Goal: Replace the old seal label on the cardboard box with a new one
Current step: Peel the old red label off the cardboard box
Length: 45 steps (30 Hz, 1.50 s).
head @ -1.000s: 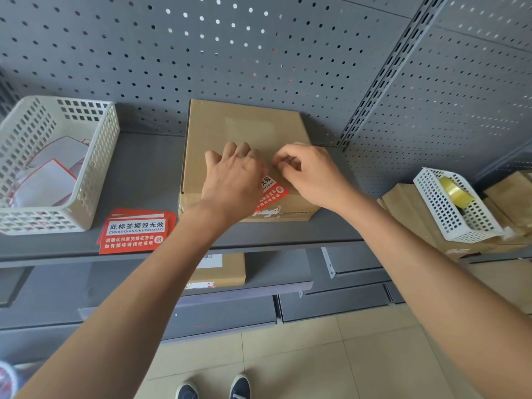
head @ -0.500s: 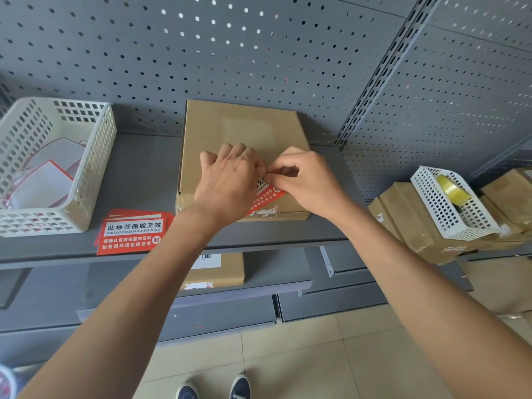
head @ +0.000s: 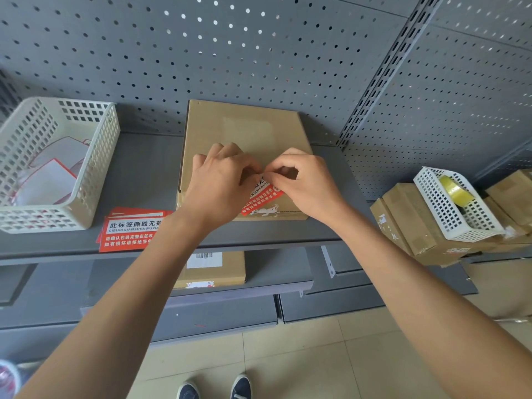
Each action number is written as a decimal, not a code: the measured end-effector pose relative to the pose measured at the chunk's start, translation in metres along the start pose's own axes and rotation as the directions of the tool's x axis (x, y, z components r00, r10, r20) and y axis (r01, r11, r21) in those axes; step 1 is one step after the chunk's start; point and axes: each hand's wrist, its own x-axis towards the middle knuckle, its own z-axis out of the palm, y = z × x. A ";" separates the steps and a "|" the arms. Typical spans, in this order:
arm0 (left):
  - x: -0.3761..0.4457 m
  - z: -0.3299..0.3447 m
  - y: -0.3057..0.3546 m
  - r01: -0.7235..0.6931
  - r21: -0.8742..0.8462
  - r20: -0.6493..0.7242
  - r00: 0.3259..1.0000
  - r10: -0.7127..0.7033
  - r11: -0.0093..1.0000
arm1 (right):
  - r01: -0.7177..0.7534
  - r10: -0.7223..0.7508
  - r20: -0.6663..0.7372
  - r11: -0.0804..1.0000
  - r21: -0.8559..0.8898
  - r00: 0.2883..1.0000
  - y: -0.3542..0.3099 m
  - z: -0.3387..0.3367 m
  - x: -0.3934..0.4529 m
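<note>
A flat cardboard box (head: pixel 244 131) lies on the grey shelf (head: pixel 144 168). A red seal label (head: pixel 263 198) is stuck across its near edge and folds down the front face. My left hand (head: pixel 221 182) lies flat on the box lid, just left of the label. My right hand (head: pixel 305 182) pinches the label's upper corner between thumb and forefinger. A stack of new red labels (head: pixel 129 228) lies on the shelf to the left of the box, partly behind my left forearm.
A white basket (head: pixel 54 165) with peeled backing sheets stands at the far left. At the right, a smaller white basket (head: pixel 454 205) with a tape roll (head: pixel 456 191) sits on brown boxes (head: pixel 408 223). Another box (head: pixel 213 269) lies on the shelf below. Pegboard wall behind.
My right hand has slid left to the label's upper corner and closed on it. My left hand has stayed on the lid.
</note>
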 end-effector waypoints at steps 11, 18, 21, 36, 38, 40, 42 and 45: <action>-0.003 0.004 0.005 0.041 -0.010 -0.075 0.996 -0.041 0.999 | 0.008 -0.008 0.015 1.000 0.006 1.000 0.004 -0.002 -0.002; -0.004 0.005 0.007 0.052 0.027 -0.070 0.996 -0.050 0.998 | 0.004 -0.004 0.029 1.000 0.005 1.000 0.002 -0.004 -0.003; -0.003 0.005 0.008 0.058 0.050 -0.056 0.997 -0.056 0.997 | 0.002 -0.003 0.029 1.000 0.008 1.000 0.003 -0.003 -0.003; -0.021 0.004 0.007 0.075 0.083 -0.178 0.982 -0.059 0.994 | -0.027 0.026 0.024 0.998 0.061 0.999 0.002 0.002 0.003; -0.021 0.002 0.009 0.082 0.061 -0.182 0.981 -0.070 0.995 | -0.029 0.028 0.032 0.998 0.053 0.999 0.003 0.002 0.004; -0.020 0.001 0.012 0.097 0.050 -0.181 0.980 -0.087 0.994 | -0.033 0.031 0.040 0.998 0.061 0.999 0.002 0.002 0.004; -0.019 0.001 0.015 0.113 0.045 -0.174 0.979 -0.104 0.993 | -0.038 0.035 0.049 0.997 0.073 0.998 0.002 0.001 0.004; -0.017 0.002 0.016 0.138 0.041 -0.163 0.978 -0.130 0.990 | -0.046 0.041 0.064 0.996 0.078 0.997 0.003 -0.001 0.005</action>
